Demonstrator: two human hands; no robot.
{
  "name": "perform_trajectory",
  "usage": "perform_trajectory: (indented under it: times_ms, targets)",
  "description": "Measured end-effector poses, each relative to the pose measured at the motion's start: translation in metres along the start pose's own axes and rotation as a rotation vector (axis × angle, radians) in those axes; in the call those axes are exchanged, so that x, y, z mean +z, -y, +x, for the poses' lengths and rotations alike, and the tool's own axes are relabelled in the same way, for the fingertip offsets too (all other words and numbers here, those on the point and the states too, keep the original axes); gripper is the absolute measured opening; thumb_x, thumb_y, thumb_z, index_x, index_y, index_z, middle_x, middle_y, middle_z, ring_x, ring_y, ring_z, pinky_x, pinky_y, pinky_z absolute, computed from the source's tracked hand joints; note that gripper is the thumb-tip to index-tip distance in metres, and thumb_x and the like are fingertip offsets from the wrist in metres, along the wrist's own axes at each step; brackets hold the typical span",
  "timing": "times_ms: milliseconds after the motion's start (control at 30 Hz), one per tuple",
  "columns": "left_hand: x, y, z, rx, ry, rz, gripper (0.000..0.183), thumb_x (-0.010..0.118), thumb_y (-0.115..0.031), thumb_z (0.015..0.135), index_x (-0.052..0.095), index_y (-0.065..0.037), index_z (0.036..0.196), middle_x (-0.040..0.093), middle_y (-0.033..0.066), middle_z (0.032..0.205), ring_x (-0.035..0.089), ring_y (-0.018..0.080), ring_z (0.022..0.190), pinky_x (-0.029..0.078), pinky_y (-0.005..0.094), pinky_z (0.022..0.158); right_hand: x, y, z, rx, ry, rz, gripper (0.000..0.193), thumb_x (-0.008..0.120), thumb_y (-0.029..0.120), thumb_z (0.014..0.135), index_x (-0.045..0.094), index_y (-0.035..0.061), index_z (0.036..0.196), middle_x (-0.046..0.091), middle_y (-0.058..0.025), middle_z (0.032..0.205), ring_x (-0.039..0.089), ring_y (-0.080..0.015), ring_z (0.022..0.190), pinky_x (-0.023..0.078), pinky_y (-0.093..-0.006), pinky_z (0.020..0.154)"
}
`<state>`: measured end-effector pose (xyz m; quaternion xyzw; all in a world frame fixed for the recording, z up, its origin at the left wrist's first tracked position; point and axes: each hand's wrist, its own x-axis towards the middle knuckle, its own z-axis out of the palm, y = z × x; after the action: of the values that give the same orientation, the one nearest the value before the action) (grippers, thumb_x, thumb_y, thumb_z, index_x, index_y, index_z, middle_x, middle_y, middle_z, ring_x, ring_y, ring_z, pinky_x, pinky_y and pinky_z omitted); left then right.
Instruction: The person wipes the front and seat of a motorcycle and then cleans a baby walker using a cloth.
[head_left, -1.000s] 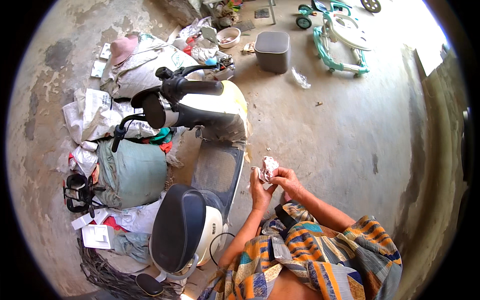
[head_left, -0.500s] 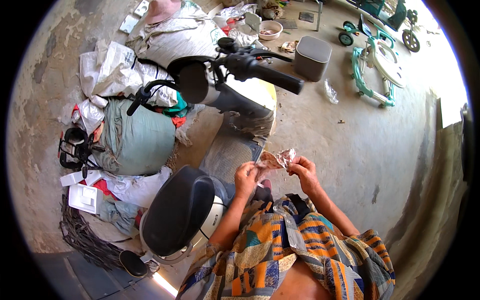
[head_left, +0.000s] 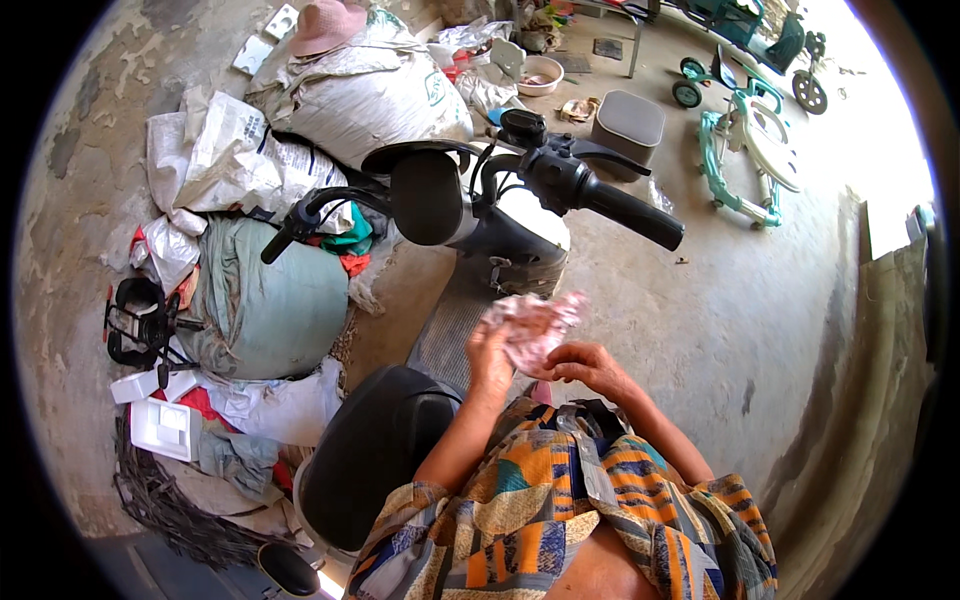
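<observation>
In the head view, the left hand (head_left: 489, 356) grasped a crumpled pinkish wrapper (head_left: 535, 328) by its left side, beside the scooter (head_left: 450, 318). The right hand (head_left: 595, 368), fingers curled, was at its lower right edge; I couldn't tell whether it gripped. A walker (head_left: 772, 146) stood on the floor (head_left: 680, 330) beyond.

A wad (head_left: 530, 328) rests in the left hand (head_left: 490, 357), with a scooter seat (head_left: 370, 455) to its left and the handlebars (head_left: 632, 212) beyond. Sacks (head_left: 370, 115) lie farther left, a hat (head_left: 327, 27) atop the far one. Farther off, a bin (head_left: 628, 124) stands between a basin (head_left: 541, 90), left, and a walker (head_left: 715, 165), right.
</observation>
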<state>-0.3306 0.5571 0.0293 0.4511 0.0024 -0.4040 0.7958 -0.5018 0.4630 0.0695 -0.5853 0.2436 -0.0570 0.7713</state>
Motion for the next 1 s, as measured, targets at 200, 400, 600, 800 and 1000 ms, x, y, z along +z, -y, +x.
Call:
perform_trajectory:
  times_ms: [200, 400, 600, 800, 1000]
  targets:
    - [0.033, -0.131, 0.059, 0.82, -0.096, 0.598, 0.029, 0.059, 0.002, 0.08, 0.062, 0.001, 0.109, 0.064, 0.0083, 0.106, 0.06, 0.016, 0.091, 0.049, 0.0308, 0.082, -0.035, -0.058, -0.036, 0.161, -0.524, 0.036, 0.017, 0.058, 0.01, 0.086, 0.064, -0.0026, 0.097, 0.069, -0.0106, 0.089, 0.065, -0.0156, 0.074, 0.052, -0.0287, 0.066]
    - [0.053, -0.167, 0.14, 1.672, -0.294, 1.207, 0.031, 0.049, -0.023, 0.095, 0.064, 0.001, 0.11, 0.062, 0.0195, 0.111, 0.058, 0.0365, 0.099, 0.045, 0.0452, 0.086, -0.043, -0.1, -0.041, 0.294, -0.677, 0.145, 0.013, 0.06, 0.008, 0.085, 0.064, -0.0007, 0.095, 0.069, -0.0097, 0.083, 0.064, -0.0154, 0.068, 0.052, -0.0285, 0.061]
    - [0.039, -0.113, 0.15, 1.419, -0.213, 1.255, 0.044, 0.05, -0.029, 0.095, 0.054, 0.006, 0.122, 0.045, 0.0261, 0.134, 0.044, 0.0422, 0.122, 0.033, 0.0468, 0.103, -0.052, -0.096, -0.038, 0.312, -0.567, -0.023, 0.02, 0.061, 0.012, 0.084, 0.066, -0.0001, 0.099, 0.07, -0.0082, 0.085, 0.067, -0.0147, 0.075, 0.053, -0.0282, 0.065]
    - [0.023, -0.125, 0.159, 1.182, -0.06, 0.899, 0.051, 0.048, -0.035, 0.094, 0.049, 0.004, 0.126, 0.052, 0.018, 0.125, 0.053, 0.0297, 0.11, 0.039, 0.0376, 0.098, -0.075, -0.124, -0.044, 0.338, -0.647, 0.018, 0.02, 0.062, 0.013, 0.083, 0.066, 0.0001, 0.098, 0.07, -0.0074, 0.083, 0.067, -0.0144, 0.073, 0.053, -0.0291, 0.06]
    - [0.023, -0.134, 0.177, 0.965, -0.397, 0.827, 0.049, 0.04, -0.038, 0.097, 0.056, 0.001, 0.121, 0.06, 0.0139, 0.118, 0.062, 0.0248, 0.097, 0.05, 0.0335, 0.085, -0.093, -0.158, -0.055, 0.375, -0.77, 0.031, 0.019, 0.063, 0.011, 0.082, 0.066, -0.0008, 0.097, 0.07, -0.0091, 0.08, 0.065, -0.0146, 0.065, 0.051, -0.0265, 0.054]
